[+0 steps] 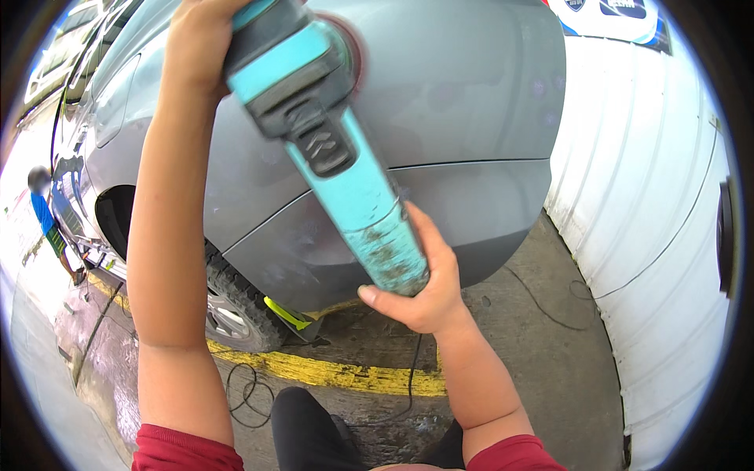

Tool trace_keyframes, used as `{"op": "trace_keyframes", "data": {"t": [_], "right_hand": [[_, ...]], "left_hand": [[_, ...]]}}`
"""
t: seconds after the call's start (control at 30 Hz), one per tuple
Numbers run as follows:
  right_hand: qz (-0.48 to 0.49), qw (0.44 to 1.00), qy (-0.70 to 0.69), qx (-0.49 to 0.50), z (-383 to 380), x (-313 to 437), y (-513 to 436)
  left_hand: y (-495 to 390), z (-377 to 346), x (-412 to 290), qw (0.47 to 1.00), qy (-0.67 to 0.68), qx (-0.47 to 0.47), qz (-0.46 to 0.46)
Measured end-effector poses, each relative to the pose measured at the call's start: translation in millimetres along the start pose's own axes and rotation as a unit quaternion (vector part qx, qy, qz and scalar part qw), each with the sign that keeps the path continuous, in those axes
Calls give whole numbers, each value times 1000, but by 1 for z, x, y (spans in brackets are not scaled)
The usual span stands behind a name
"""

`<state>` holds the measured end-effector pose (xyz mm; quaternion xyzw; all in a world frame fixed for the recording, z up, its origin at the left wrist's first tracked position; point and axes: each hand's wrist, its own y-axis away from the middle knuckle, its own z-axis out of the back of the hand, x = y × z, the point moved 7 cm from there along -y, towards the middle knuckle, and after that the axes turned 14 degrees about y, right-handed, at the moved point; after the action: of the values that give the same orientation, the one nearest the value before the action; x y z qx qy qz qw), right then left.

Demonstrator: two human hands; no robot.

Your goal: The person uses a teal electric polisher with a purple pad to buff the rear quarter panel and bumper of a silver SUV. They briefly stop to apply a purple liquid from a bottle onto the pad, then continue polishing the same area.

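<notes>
A teal and black corded car polisher (365, 194) slants across the middle, its red pad (353, 50) at the grey body panel of a car (447, 94). My left hand (203, 29) is at the top edge, closed on the polisher's head; part of the hand is cut off by the picture's rim. My right hand (427, 277) grips the smudged rear end of the handle. A dark power cord (415, 365) hangs from below that end. Faint smears mark the panel and the bumper (306, 247) under the seam.
A rear wheel (235, 312) and a mud flap with yellow-green tape (288, 315) are below left. Looped cable (250, 394) lies near a painted yellow line (353, 374). A white corrugated wall (636, 153) stands right. At far left a person (44, 206) stands beside another vehicle.
</notes>
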<state>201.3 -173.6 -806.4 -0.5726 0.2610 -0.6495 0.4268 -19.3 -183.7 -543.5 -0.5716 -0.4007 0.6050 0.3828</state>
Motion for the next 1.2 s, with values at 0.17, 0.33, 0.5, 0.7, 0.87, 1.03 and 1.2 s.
{"op": "trace_keyframes", "data": {"t": [0.17, 0.33, 0.5, 0.7, 0.87, 1.03, 1.2], "right_hand": [[7, 998, -36, -43, 6, 4, -5], [-3, 999, 27, 23, 5, -3, 11], [7, 997, 47, 55, -2, 2, 13], [-4, 999, -34, -3, -4, 3, 6], [8, 999, -34, -19, -3, 2, 8], [13, 999, -29, -42, 5, 4, 17], [56, 994, 18, -90, 22, -4, 34]], "left_hand": [[-12, -48, -12, 996, 84, -32, -10], [22, 12, 12, 997, 66, -35, 13], [42, 26, 9, 995, 58, -78, -3], [0, -26, -7, 992, 124, 21, -3], [-8, -41, -4, 995, 101, -17, 3], [-8, -65, -3, 994, 110, 19, 12], [-10, -93, 4, 991, 123, 42, -8]]}}
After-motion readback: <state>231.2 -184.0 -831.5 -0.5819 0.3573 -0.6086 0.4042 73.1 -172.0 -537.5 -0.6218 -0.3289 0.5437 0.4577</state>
